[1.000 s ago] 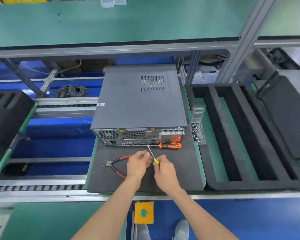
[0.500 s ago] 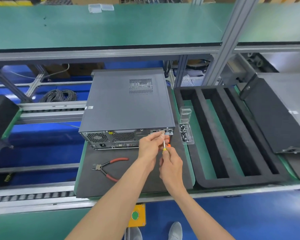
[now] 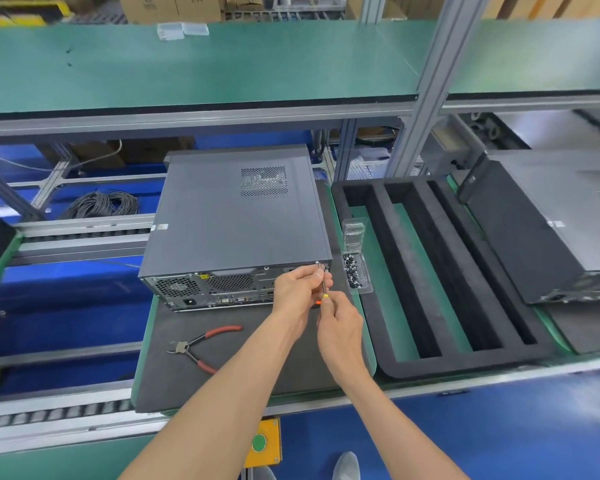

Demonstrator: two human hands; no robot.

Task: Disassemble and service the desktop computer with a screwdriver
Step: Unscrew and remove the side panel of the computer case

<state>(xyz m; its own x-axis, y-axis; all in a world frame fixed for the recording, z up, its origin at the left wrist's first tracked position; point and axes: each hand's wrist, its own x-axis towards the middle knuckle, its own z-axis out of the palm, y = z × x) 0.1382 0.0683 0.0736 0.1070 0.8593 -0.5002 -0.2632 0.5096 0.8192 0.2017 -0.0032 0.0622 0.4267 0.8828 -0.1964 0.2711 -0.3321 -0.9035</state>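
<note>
Dark foam mat (image 3: 174, 382) on a green-edged pallet, set on a roller conveyor (image 3: 49, 419); it lies under both hands. Green-topped shelf (image 3: 222, 64) on grey aluminium posts, overhead and beyond the hands. Blue floor below; cardboard boxes at the far wall.

Desktop computer (image 3: 236, 216): grey case lying flat on the mat, rear panel facing the person, directly ahead of the hands.

Screwdriver (image 3: 323, 285): thin shaft, yellow at the handle, tip at the upper right corner of the rear panel.

Left hand (image 3: 297, 292): fingers pinched round the shaft near the tip.

Right hand (image 3: 342, 327): closed round the handle, just behind the left.

Red-handled cutters (image 3: 201, 344): on the mat, left of the forearms, jaws apart.

Clear plastic box (image 3: 355, 261): lid open, just right of the hands, small dark screws inside.

Black foam tray (image 3: 440, 365): farther right, three long slots, empty.

Second grey case (image 3: 548, 223): far right.

Coiled black cable (image 3: 101, 204): far left, beyond the conveyor.
</note>
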